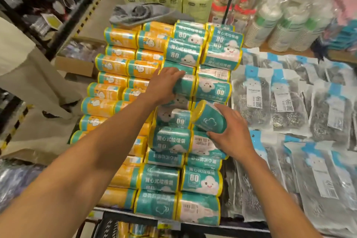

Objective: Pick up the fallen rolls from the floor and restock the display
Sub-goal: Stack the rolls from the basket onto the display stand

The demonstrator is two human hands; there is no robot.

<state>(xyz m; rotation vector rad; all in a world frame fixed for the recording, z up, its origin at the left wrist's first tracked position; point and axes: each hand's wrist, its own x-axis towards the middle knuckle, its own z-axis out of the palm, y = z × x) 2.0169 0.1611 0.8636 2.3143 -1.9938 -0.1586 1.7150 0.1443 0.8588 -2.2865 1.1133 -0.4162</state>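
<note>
Head view: our right hand [229, 133] grips a tilted teal roll [208, 120] just above the display's teal stack [201, 181]; our left hand [164, 87] curls its fingers [178, 74] round a stacked roll [186, 85]. We judge restocking nearly done; the visible floor [38, 137] shows no rolls.

Teal rolls [201, 181] with white cloud faces and yellow ends sit beside orange rolls [119, 37] with teal bands.

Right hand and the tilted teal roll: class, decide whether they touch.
Touching. The head view shows the right hand gripping the tilted teal roll, fingers over its side and thumb at its lower edge.
</note>
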